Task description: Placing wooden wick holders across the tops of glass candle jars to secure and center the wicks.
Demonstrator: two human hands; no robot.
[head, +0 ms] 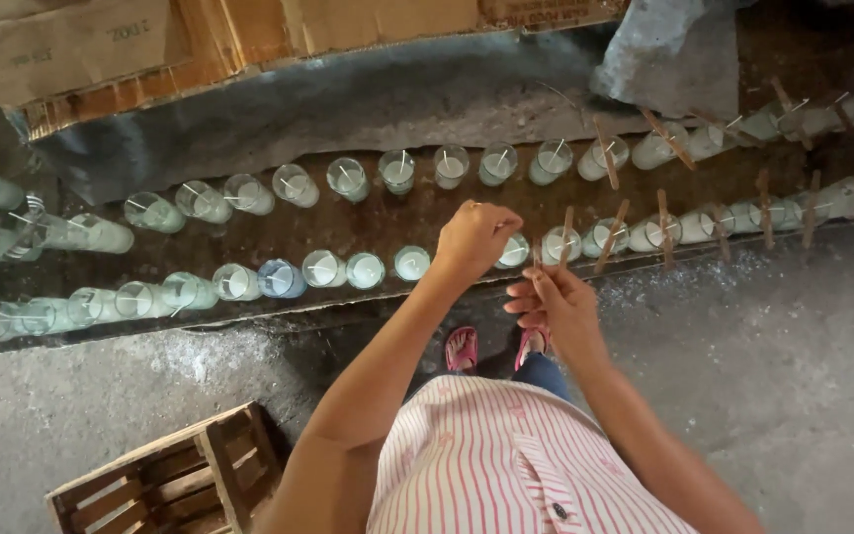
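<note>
Looking straight down now: 2 long rows of glass candle jars (324, 268), filled with pale wax, run across a dark, stained board (368, 222) on the concrete floor (793, 336). The left hand (473, 238) hovers over the near row, fingers bunched together and curled down over a jar (513, 250) — whether they pinch a wick there I cannot tell, the knuckles hide it. The right hand (557, 305) sits just beside it, nearer the body, fingers closed around a small bundle of wooden sticks (538, 269) that pokes up past the fingertips. To the right of the hands, the jars already carry sticks laid across their rims (612, 235); to the left, wicks lean loose in the wax. A wooden crate (175, 480) stands on the floor at lower left, and flattened cardboard (81, 40) lies beyond the far row — pink sandals (462, 348) show below.
</note>
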